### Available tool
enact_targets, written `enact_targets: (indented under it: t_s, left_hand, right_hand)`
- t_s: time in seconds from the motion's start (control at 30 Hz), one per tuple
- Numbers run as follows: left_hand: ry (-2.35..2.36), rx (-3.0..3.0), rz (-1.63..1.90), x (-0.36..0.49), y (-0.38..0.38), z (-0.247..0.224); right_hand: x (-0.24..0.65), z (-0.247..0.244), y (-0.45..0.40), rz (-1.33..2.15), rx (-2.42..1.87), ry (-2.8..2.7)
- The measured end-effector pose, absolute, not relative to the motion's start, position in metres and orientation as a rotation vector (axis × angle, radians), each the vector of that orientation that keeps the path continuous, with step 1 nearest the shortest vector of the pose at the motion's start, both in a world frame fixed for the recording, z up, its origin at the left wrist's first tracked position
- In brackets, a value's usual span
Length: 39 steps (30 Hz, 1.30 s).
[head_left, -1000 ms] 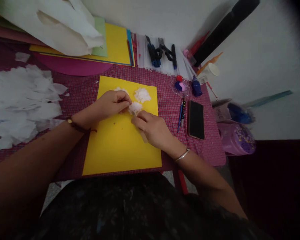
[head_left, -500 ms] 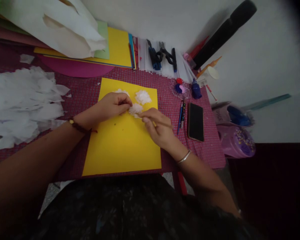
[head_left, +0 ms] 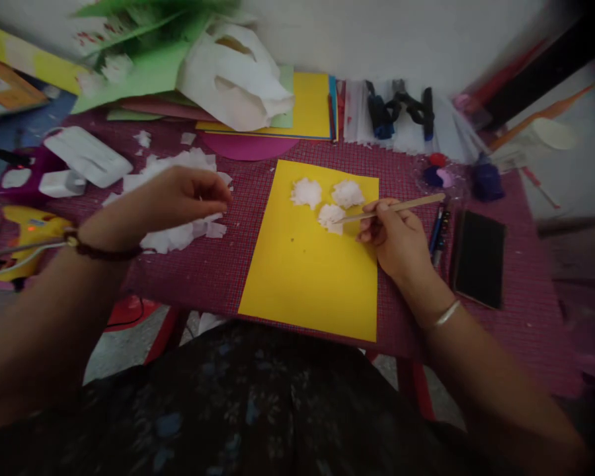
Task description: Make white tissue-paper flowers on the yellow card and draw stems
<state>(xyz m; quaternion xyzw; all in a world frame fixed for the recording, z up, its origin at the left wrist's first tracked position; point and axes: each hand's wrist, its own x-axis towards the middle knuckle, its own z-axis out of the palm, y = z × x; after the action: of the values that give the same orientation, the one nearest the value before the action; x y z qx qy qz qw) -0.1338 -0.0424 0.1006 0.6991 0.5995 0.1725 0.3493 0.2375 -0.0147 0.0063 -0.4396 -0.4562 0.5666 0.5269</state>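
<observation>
Work under inspection: white tuft 1, on the yellow sheet laid on the bench. Taking it as centre, tuft 2 is just beside at 11 o'clock, tuft 3 at 1 o'clock. The step appears to be working the lower edge with the stick.

Recommended: keep the tip low, apply light pressure without dragging, and steady the sheet from 9 o'clock.

Right hand: at 3 o'clock, forearm entering from 5; grip pinching the stick between thumb and fingers, shaft pointing between 2 and 3.

Left hand: off the sheet at 9 o'clock, above the white pieces, palm down, fingers curled together; whether its grip holds anything, cannot tell.
</observation>
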Motion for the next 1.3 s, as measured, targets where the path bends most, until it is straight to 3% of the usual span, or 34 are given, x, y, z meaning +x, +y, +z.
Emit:
enact_targets:
  t_s: [0.17, 0.37, 0.53, 0.63, 0.7, 0.9, 1.3]
  left_hand:
    - [1.64, 2.048, 0.192, -0.158, -0.057, 0.064]
    - [1.67, 2.035, 0.094, -0.166, -0.054, 0.061]
    - [1.63, 1.909, 0.299, -0.16, -0.039, 0.084]
    - [1.497, 1.76, 0.509, -0.117, -0.027, 0.1]
    - [1.392, 1.811, 0.46, -0.077, -0.017, 0.102]
    - [1.091, 1.834, 0.44, -0.005, 0.021, 0.054]
    - [1.137, 1.765, 0.36, -0.023, 0.022, 0.027]
  right_hand:
    - [0.236, 0.005, -0.016, 1.332, -1.06, -1.162]
    - [0.237, 0.008, -0.012, 1.306, -1.088, -1.136]
    - [0.236, 0.015, -0.009, 1.312, -1.129, -1.167]
    - [0.236, 0.017, -0.011, 1.296, -1.141, -1.252]
    - [0.236, 0.019, -0.013, 1.259, -1.137, -1.313]
    - [0.238, 0.017, -0.012, 1.107, -1.274, -1.253]
    - [0.23, 0.011, -0.004, 1.32, -1.195, -1.304]
